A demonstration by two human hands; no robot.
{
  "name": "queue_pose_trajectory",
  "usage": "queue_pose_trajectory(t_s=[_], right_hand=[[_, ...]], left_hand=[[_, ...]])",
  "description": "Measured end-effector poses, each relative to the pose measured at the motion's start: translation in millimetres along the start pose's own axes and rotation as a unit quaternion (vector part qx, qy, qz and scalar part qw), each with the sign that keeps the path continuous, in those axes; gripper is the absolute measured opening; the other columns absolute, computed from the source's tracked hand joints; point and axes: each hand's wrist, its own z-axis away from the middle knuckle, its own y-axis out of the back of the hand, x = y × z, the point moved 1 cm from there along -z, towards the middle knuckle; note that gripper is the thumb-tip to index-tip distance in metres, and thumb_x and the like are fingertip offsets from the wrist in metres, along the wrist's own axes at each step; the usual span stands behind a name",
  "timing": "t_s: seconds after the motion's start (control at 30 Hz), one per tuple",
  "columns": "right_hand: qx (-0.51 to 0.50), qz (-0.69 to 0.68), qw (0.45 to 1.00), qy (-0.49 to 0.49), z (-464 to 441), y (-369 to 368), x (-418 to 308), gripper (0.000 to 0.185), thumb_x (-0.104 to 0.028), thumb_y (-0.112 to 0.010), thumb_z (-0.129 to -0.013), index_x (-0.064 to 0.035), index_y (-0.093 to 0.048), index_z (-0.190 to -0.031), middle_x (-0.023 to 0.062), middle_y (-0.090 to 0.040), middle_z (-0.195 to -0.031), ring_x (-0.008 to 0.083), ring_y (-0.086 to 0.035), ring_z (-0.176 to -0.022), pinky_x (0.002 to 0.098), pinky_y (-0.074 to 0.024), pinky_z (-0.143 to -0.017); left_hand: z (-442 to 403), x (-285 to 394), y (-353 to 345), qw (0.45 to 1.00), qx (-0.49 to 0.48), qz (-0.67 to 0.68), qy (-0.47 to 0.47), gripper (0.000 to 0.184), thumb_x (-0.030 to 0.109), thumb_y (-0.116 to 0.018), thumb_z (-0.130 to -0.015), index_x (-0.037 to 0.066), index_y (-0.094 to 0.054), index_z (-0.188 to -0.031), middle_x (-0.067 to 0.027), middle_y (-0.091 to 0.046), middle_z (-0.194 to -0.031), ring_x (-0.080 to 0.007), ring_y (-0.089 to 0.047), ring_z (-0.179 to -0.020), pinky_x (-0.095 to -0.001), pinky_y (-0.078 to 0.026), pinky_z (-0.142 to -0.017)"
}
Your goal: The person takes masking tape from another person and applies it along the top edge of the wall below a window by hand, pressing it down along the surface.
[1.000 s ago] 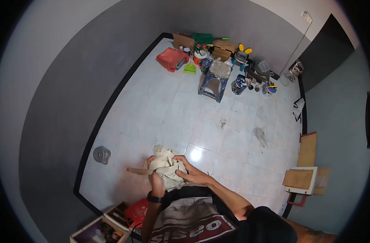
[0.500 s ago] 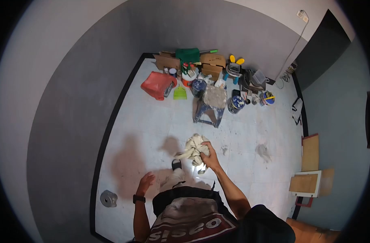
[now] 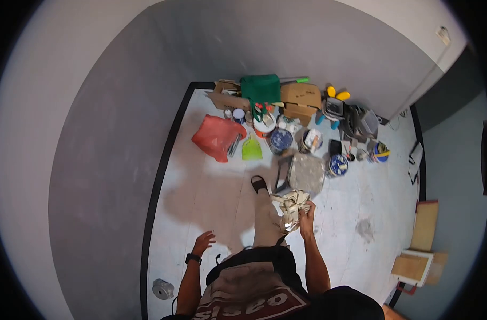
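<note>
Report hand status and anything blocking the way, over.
Right hand gripping crumpled cream cloth. Left hand open, holding nothing. Paint-spattered stool directly ahead, close to the cloth; green dustpan on floor beyond.

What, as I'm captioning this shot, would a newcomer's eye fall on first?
Probably the red bag, bright against the pale floor at the left end of the clutter near the far wall, with the lime dustpan just to its right. Next would come the crumpled cream cloth in the right hand, seen against the near edge of the stained stool.
</note>
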Motion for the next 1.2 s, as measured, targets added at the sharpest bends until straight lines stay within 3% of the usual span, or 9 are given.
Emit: queue_pose_trajectory(t_s=[0.3, 0.4, 0.47, 0.53, 0.67, 0.93, 1.0, 1.07, 1.2], right_hand=[[-0.167, 0.059, 0.978, -0.114, -364, -164, -1, 0.053, -0.016, -0.067, -0.101, -0.0056, -0.049, -0.149, 0.0172, -0.066, -0.13, 0.0289, -0.066, -0.112, 0.0417, -0.0543, -0.097], [-0.263, 0.151, 0.947, -0.11, -454, -240, -8, 0.055, -0.018, -0.067, -0.101, -0.006, -0.047, -0.151, 0.0179, -0.066, -0.13, 0.0296, -0.067, -0.111, 0.0428, -0.0547, -0.095], [-0.306, 0.226, 0.92, -0.092, -504, -295, -3, 0.056, -0.02, -0.067, -0.101, -0.0064, -0.046, -0.152, 0.0184, -0.066, -0.13, 0.0301, -0.067, -0.11, 0.0436, -0.0549, -0.093], [-0.328, 0.305, 0.893, -0.05, -528, -343, 4, 0.058, -0.022, -0.067, -0.101, -0.0067, -0.045, -0.153, 0.019, -0.067, -0.13, 0.0306, -0.067, -0.11, 0.0443, -0.0551, -0.092], [-0.368, 0.418, 0.83, 0.032, -515, -415, 4, 0.061, -0.025, -0.067, -0.101, -0.0073, -0.043, -0.154, 0.02, -0.067, -0.13, 0.0316, -0.068, -0.108, 0.0458, -0.0555, -0.089], [-0.505, 0.472, 0.717, 0.09, -394, -476, 36, 0.068, -0.032, -0.066, -0.101, -0.0085, -0.04, -0.158, 0.022, -0.068, -0.129, 0.0336, -0.069, -0.105, 0.0488, -0.0563, -0.084], [-0.556, 0.481, 0.674, 0.066, -347, -478, 61, 0.069, -0.034, -0.066, -0.101, -0.0088, -0.039, -0.159, 0.0225, -0.068, -0.129, 0.0341, -0.069, -0.105, 0.0496, -0.0565, -0.083], [-0.619, 0.49, 0.613, 0.028, -296, -482, 95, 0.071, -0.036, -0.066, -0.101, -0.0091, -0.038, -0.16, 0.023, -0.069, -0.129, 0.0347, -0.069, -0.104, 0.0503, -0.0567, -0.082], [-0.793, 0.465, 0.375, -0.125, -158, -458, 244, 0.074, -0.039, -0.066, -0.101, -0.0097, -0.036, -0.162, 0.024, -0.069, -0.128, 0.0357, -0.07, -0.103, 0.0518, -0.0571, -0.079]], left_hand=[[23, 13, -33, 0.943, 0.241, 0.193, 0.127, 0.044, 0.033, -0.071, -0.099, 0.011, -0.066, -0.137, -0.0061, -0.076, -0.119, -0.0207, -0.074, -0.102, -0.0404, -0.058, -0.079], [56, -47, -77, 0.876, 0.314, -0.345, -0.124, 0.027, 0.018, -0.067, -0.089, 0.011, -0.073, -0.115, -0.018, -0.075, -0.116, -0.0395, -0.07, -0.112, -0.0495, -0.059, -0.096], [73, -65, -135, 0.91, 0.385, -0.147, 0.053, 0.035, 0.038, -0.066, -0.097, 0.012, -0.078, -0.117, -0.017, -0.077, -0.12, -0.04, -0.07, -0.115, -0.051, -0.056, -0.1], [79, -88, -186, 0.901, 0.397, -0.109, 0.138, 0.042, 0.014, -0.073, -0.088, 0.015, -0.071, -0.13, -0.0091, -0.073, -0.128, -0.0314, -0.072, -0.113, -0.0427, -0.061, -0.097], [111, 6, -255, 0.801, 0.446, 0.185, 0.354, 0.031, 0.041, -0.066, -0.102, 0.02, -0.079, -0.121, -0.0063, -0.08, -0.116, -0.0233, -0.077, -0.1, -0.0391, -0.062, -0.091], [39, -28, -412, 0.752, 0.422, 0.439, 0.251, 0.042, 0.042, -0.063, -0.102, 0.019, -0.07, -0.137, -0.0068, -0.077, -0.123, -0.0227, -0.075, -0.098, -0.0436, -0.063, -0.087], [34, -48, -449, 0.859, 0.479, 0.141, 0.112, 0.048, 0.045, -0.06, -0.102, 0.02, -0.066, -0.142, -0.0066, -0.073, -0.132, -0.0239, -0.074, -0.108, -0.0463, -0.062, -0.085], [52, -27, -462, 0.649, 0.392, 0.606, 0.24, 0.051, 0.047, -0.059, -0.102, 0.021, -0.064, -0.146, -0.0054, -0.071, -0.139, -0.026, -0.072, -0.115, -0.0507, -0.061, -0.087], [60, -59, -529, 0.55, 0.416, 0.689, 0.222, 0.051, 0.046, -0.058, -0.103, 0.022, -0.064, -0.147, -0.0039, -0.071, -0.139, -0.0257, -0.073, -0.111, -0.0496, -0.062, -0.083]])
